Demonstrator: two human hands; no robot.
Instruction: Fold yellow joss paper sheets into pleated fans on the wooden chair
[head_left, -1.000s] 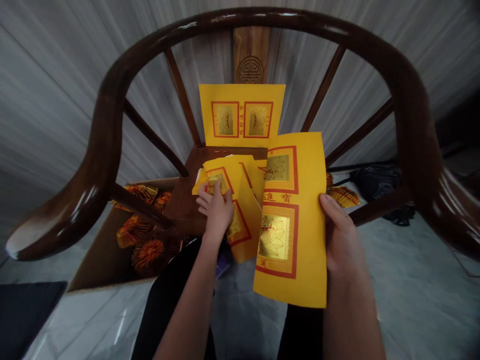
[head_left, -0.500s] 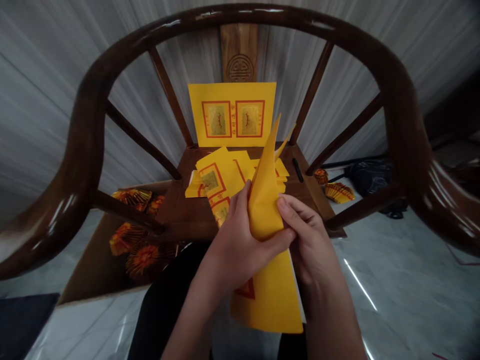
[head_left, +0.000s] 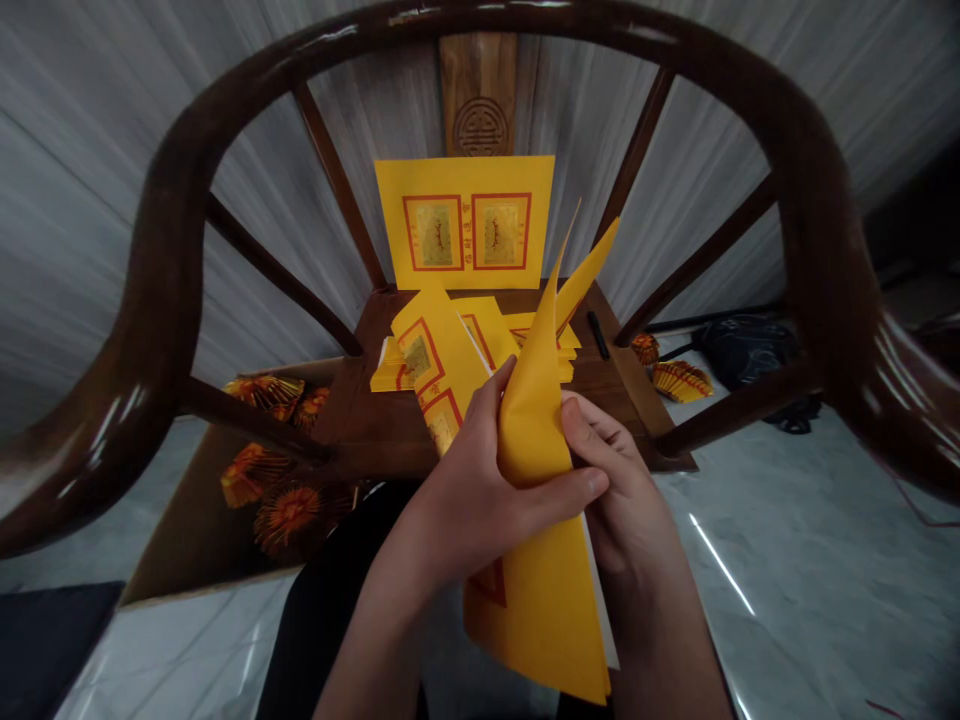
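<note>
Yellow paper sheets (head_left: 536, 420) stand bent between my two hands, their upper corners splayed apart and a white underside showing along the right edge. My left hand (head_left: 480, 490) wraps the sheets from the left, its thumb stretched across their front. On the right edge, my right hand (head_left: 619, 465) pinches the paper with thumb and curled fingers, partly hidden behind it. Just beyond my left hand lie loose yellow sheets (head_left: 427, 345) with red frames and gold squares. Another yellow sheet (head_left: 465, 180) leans upright against the chair back.
A dark wooden chair (head_left: 375, 430) with a curved armrest surrounds the work. A black pen (head_left: 598, 335) lies on its seat at right. At lower left, a cardboard box (head_left: 176, 535) holds several folded red-and-gold paper pieces (head_left: 289, 515). A black bag (head_left: 750, 350) sits on the floor.
The upper corners of the held sheets have spread farther apart, the right one swinging rightward. My right thumb has shifted slightly. Both hands keep their hold.
</note>
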